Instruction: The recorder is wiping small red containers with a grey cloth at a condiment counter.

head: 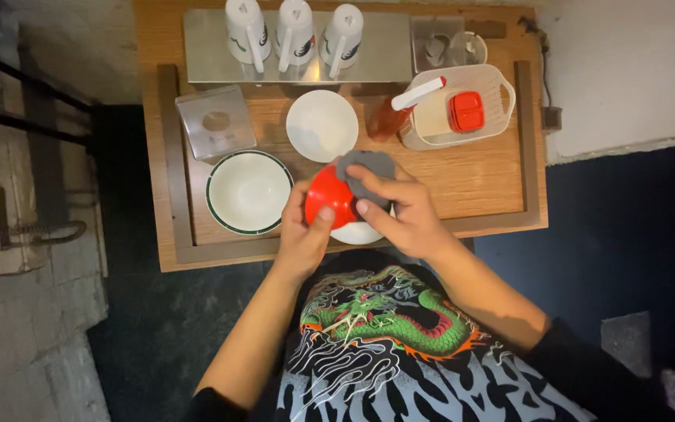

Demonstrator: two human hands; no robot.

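Wooden tray-table (478,184) with a raised rim, set against a pale wall and dark floor, seen from above.

Grip: left hand (304,234) is closed around a red bowl (328,195), tilted on its side and held just above the near edge of the table. Right hand (400,211) presses a grey cloth (365,168) against the bowl's upper side — fingers folded over the cloth, holding it. Below the bowl, a white dish (357,233) shows partly, at the near rim.

Outward: a green-rimmed white bowl (248,191) sits near the left edge; a plain white plate (322,125) lies at centre; a clear lidded box (216,123) lies behind the green-rimmed bowl. Three white mugs (294,35) stand upside down on a metal sheet (376,55) along the far edge. A white basket (498,90) at the far right holds a red-capped container (466,111); a reddish bottle (388,117) leans on it.

Judgement: wiping of the red bowl is under way — the next move calls for turning the bowl in the left hand so the cloth reaches the unwiped side.
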